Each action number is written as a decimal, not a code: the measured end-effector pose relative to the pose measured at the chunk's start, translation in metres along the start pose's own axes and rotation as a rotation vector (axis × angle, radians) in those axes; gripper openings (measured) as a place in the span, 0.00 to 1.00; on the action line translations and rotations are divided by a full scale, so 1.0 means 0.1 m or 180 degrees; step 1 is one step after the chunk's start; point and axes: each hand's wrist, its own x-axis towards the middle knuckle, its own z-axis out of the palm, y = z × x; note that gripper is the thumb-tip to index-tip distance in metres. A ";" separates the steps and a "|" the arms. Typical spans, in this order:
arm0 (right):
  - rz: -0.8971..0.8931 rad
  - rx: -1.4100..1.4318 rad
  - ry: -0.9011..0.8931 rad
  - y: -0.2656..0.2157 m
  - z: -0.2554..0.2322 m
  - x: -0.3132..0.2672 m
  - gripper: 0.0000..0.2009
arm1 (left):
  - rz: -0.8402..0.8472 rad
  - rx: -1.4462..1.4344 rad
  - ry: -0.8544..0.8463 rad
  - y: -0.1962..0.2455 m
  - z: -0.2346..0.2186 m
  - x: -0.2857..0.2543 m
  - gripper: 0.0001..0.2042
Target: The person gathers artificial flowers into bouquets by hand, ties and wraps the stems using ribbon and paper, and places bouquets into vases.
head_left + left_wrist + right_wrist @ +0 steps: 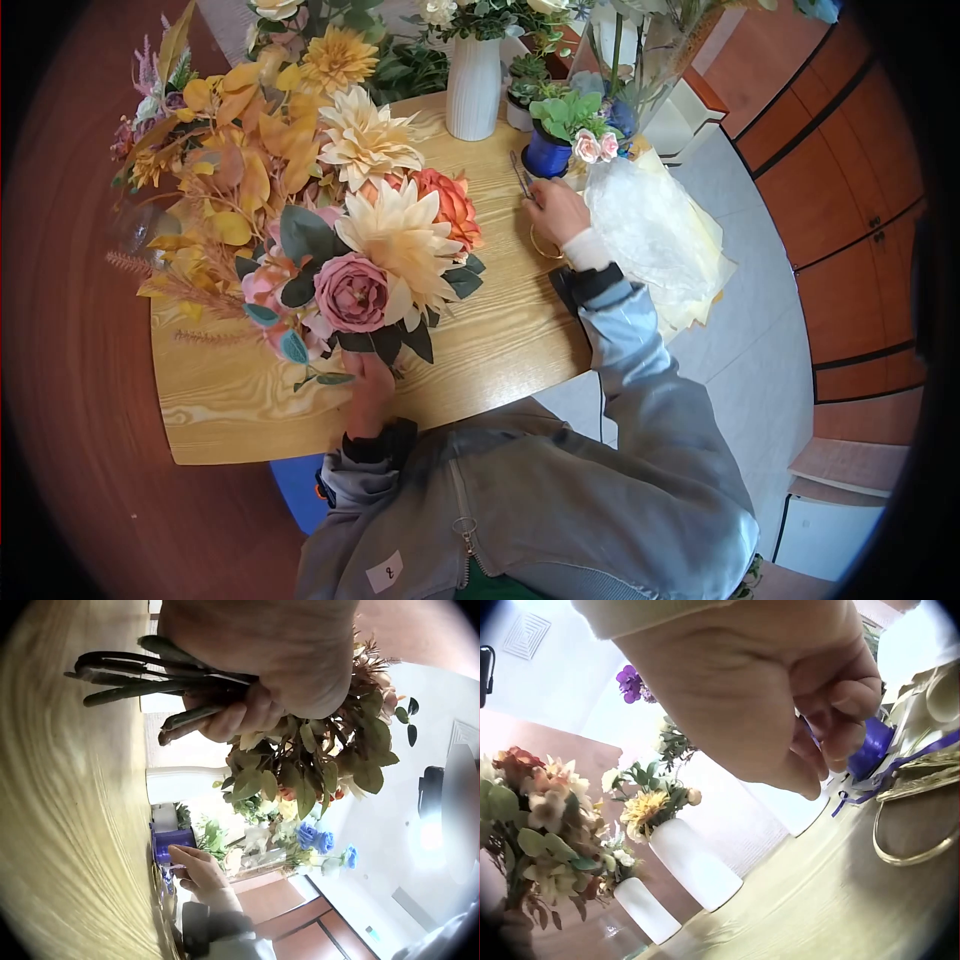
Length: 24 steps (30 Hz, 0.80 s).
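A large bouquet of artificial flowers [390,240] in cream, orange and dusty pink leans over the table's left half. My left hand [370,390] grips its bundle of green stems [157,679] below the blooms; the cut ends stick out past the fist. On the other side, my right hand [558,210] is low over the table beside a blue pot [546,152], its fingers [847,739] bent. By its fingertips lie a thin dark piece [520,175] and a blue ribbon [900,769]; I cannot tell whether they pinch anything. A gold loop [900,859] lies near that hand.
Pale wrapping paper [655,235] lies to the right of my right forearm, over the table's edge. A white ribbed vase [473,90] with flowers stands at the back. Yellow foliage [240,150] fills the left side. The wooden table [510,345] ends close to my body.
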 end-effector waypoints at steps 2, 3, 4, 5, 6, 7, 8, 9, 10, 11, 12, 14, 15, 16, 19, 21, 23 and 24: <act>-0.0102 -0.0268 -0.0057 0.03 0.10 0.13 0.11 | 0.0345 0.0167 0.0386 0.00 0.03 0.02 0.13; 0.0050 -0.0444 -0.0128 0.03 0.16 0.19 0.12 | 0.0364 0.0170 0.0401 0.00 0.04 0.02 0.13; 0.0202 -0.0621 -0.0198 0.05 0.21 0.24 0.12 | 0.0240 0.0178 0.0457 0.01 0.05 0.01 0.13; 0.0189 -0.0619 -0.0196 0.04 0.22 0.28 0.12 | 0.0104 0.0182 0.0509 0.01 0.04 -0.01 0.13; 0.0303 -0.0674 -0.0317 0.04 0.22 0.29 0.12 | 0.0106 0.0183 0.0518 0.01 0.01 -0.03 0.13; 0.0424 -0.0730 -0.0441 0.04 0.23 0.30 0.12 | -0.0108 0.0193 0.0251 0.02 -0.03 -0.05 0.11; 0.0424 -0.0732 -0.0446 0.04 0.23 0.31 0.12 | -0.0324 0.0199 -0.0021 0.07 -0.04 -0.07 0.14; 0.0403 -0.0702 -0.0506 0.06 0.23 0.30 0.12 | -0.0336 0.0191 -0.0024 0.09 0.00 -0.05 0.14; 0.0384 -0.0670 -0.0569 0.07 0.24 0.29 0.12 | -0.0020 0.0072 0.0233 0.11 0.06 -0.03 0.10; 0.0387 -0.0681 -0.0579 0.09 0.28 0.27 0.12 | 0.0299 -0.0049 0.0494 0.13 0.10 -0.01 0.12; 0.0190 -0.0572 -0.0372 0.09 0.33 0.23 0.12 | 0.0288 -0.0059 0.0495 0.10 0.09 -0.01 0.12; -0.0017 -0.0468 -0.0167 0.04 0.35 0.13 0.11 | 0.0234 -0.0084 0.0500 0.02 0.08 0.01 0.13; -0.0068 0.0056 -0.0299 -0.08 0.29 0.05 0.11 | 0.0224 -0.0088 0.0505 0.16 0.11 -0.02 0.13; -0.0114 0.0582 -0.0436 -0.19 0.26 -0.04 0.10 | -0.0001 -0.0232 0.0334 0.31 0.14 -0.05 0.14; 0.0004 0.2246 -0.1414 -0.46 0.22 -0.29 0.09 | -0.0294 -0.0381 0.0166 0.49 0.21 -0.05 0.14; -0.0341 0.2133 -0.1596 -0.56 0.25 -0.42 0.10 | -0.0359 -0.0376 0.0252 0.55 0.22 -0.04 0.14; -0.0637 0.1527 -0.2140 -0.84 -0.01 -0.51 0.09 | -0.0097 -0.1165 -0.0345 0.61 0.26 -0.01 0.13; -0.0686 0.1535 -0.2195 -0.88 0.02 -0.56 0.09 | -0.0096 -0.1161 -0.0272 0.65 0.27 0.00 0.13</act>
